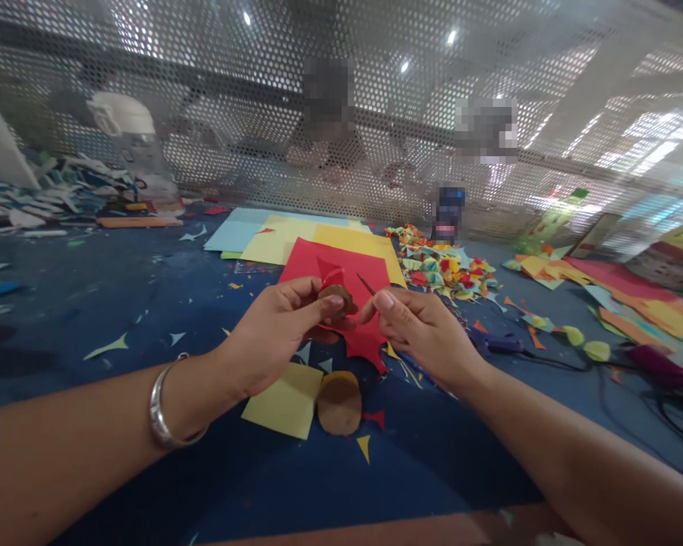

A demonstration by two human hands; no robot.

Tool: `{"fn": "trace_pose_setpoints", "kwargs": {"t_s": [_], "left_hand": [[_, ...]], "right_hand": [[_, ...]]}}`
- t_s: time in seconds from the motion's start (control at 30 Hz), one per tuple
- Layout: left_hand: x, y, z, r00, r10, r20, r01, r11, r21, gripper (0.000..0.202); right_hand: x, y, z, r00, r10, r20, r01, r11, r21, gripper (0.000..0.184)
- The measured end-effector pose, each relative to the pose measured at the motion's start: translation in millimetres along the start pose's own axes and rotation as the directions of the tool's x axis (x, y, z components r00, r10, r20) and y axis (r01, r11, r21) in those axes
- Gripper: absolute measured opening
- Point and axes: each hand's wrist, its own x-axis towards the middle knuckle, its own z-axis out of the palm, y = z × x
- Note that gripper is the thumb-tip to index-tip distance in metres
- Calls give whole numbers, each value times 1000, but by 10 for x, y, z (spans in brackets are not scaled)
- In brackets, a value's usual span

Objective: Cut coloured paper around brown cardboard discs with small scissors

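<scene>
My left hand (287, 315) is closed, its thumb and fingers pinching a small brown round piece (337, 294) with a bit of red paper against it. My right hand (424, 326) is closed around a thin, dark, pointed tool (366, 283); only its tip shows, aimed towards the left hand, and the rest is hidden by the fingers. Under both hands lies a red paper sheet (347, 262) with a ragged cut edge. Nearer to me rest a yellow paper square (287, 400) and a brown disc (340, 406) beside it.
Coloured paper sheets (239, 227) lie behind the red one. A heap of small paper pieces (449, 269) sits to their right. A clear bottle (148, 163) stands at the back left. Corded tools (498, 343) and a dark phone-like object (449, 212) are right; scraps are scattered about.
</scene>
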Motion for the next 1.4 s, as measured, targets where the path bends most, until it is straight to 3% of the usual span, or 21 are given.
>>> {"fn": "trace_pose_setpoints", "kwargs": {"t_s": [0.3,0.53,1.07,1.4], "left_hand": [[-9,1,0,999,29,-36,-27,998,49,17],[-6,-10,3,999,34,31,-36,997,62,20],[-13,-11,-3,996,61,69,-68,993,100,20],[-18,-9,-28,995,72,69,-82,984,156,19]], "right_hand": [[1,-5,-3,997,68,35,-65,995,-81,54],[-5,-14,-3,996,73,60,-71,997,-39,56],[-16,-60,-39,997,8,79,-3,998,-56,56],[7,-78,-80,995,32,95,-20,992,-125,56]]}}
